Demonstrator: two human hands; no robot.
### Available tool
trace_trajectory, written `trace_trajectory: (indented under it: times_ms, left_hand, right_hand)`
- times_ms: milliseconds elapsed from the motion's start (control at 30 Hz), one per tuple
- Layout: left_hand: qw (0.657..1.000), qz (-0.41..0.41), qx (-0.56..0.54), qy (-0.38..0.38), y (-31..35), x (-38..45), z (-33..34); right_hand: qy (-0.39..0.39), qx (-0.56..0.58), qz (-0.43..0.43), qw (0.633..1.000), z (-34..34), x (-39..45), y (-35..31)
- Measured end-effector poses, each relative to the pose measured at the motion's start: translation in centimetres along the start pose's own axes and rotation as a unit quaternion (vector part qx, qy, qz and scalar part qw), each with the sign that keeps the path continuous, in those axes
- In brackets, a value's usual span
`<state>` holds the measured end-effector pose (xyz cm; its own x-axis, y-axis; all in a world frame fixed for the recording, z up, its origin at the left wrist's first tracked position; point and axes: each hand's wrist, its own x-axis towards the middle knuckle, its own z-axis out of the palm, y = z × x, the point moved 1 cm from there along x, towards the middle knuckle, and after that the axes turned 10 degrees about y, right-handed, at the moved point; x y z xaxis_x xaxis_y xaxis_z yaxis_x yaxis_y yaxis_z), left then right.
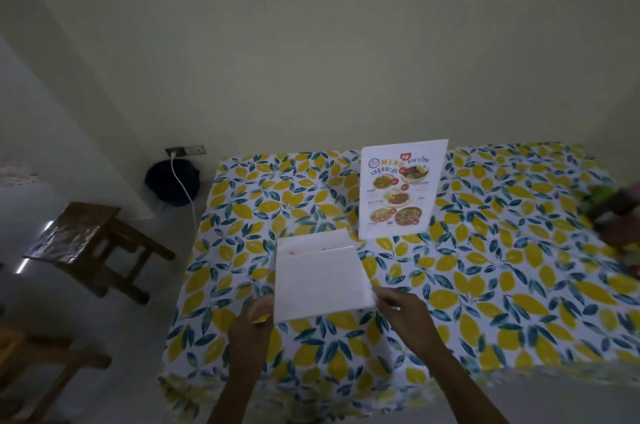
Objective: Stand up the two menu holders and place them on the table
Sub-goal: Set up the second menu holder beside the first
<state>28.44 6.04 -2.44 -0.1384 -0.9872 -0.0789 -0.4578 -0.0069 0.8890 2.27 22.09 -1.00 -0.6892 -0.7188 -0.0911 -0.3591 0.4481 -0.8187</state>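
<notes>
A table (pixel 485 285) draped in a white cloth printed with yellow lemons and teal leaves filled the lower right of the head view. At about one o'clock from the table's middle, near the far edge, a clear upright menu holder with a printed white menu sheet (pixel 401 188) stood on its base, its long axis vertical and its printed face turned toward the camera, leaning slightly to the right.

At about nine o'clock from that standing holder, nearer the camera, a second menu holder showing a blank white back (pixel 320 276) was held just above the cloth. Its long axis ran from the near edge toward the far one, tilted back, with the top edge pointing to twelve o'clock and a narrow folded strip visible along that top.

The left hand (pixel 254 314) gripped the holder's lower left corner at seven o'clock, fingers closed around the edge; the thumb side was blurred. The right hand (pixel 398 302) pinched the lower right corner at five o'clock, its grip clamped on the edge, a ring visible on one finger.

At nine o'clock off the table stood a dark wooden stool (pixel 93 243), and a white cable (pixel 183 188) hung from a wall socket.
</notes>
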Motion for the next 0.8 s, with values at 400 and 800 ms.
trace_trajectory:
  times_ms: [400, 800]
  left_hand:
    - [0.994, 0.086, 0.014, 0.062, 4.4, 0.4, -2.3]
    - [0.983, 0.167, -0.005, 0.077, 9.3, 12.3, -0.1]
  right_hand:
    - [0.065, 0.039, -0.113, 0.991, -2.4, 0.9, -4.9]
    - [0.129, 0.057, -0.139, 0.98, -1.3, 11.9, -10.3]
